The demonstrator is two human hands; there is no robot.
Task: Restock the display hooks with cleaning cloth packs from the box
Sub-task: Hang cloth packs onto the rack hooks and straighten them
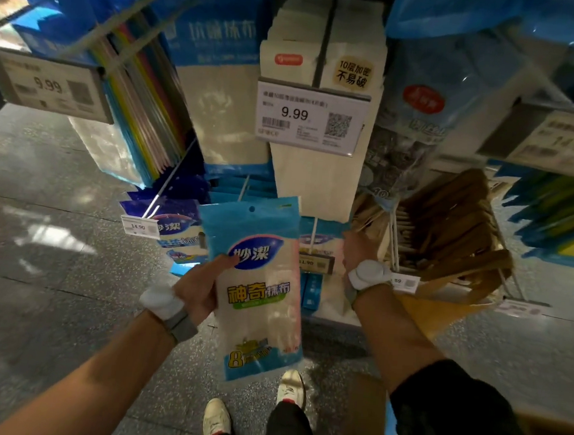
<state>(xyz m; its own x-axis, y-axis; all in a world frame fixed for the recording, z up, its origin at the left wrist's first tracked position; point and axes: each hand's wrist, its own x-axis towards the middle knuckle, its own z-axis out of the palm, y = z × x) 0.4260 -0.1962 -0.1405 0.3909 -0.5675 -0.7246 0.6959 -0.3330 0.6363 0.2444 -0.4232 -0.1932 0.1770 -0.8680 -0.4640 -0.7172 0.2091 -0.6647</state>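
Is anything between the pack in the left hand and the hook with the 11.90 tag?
Nothing visible lies between the pack, gripped by the left hand, and the hook. Its price tag hangs at the hook's tip, and the right hand is close beside it on the right.

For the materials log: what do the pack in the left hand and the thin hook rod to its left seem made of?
Cleaning cloth pack, held by the left hand: glossy thin plastic film, likely; it shines and pale cloth shows through the middle. Hook rod: probably thin metal wire, straight and glinting; finish unclear.
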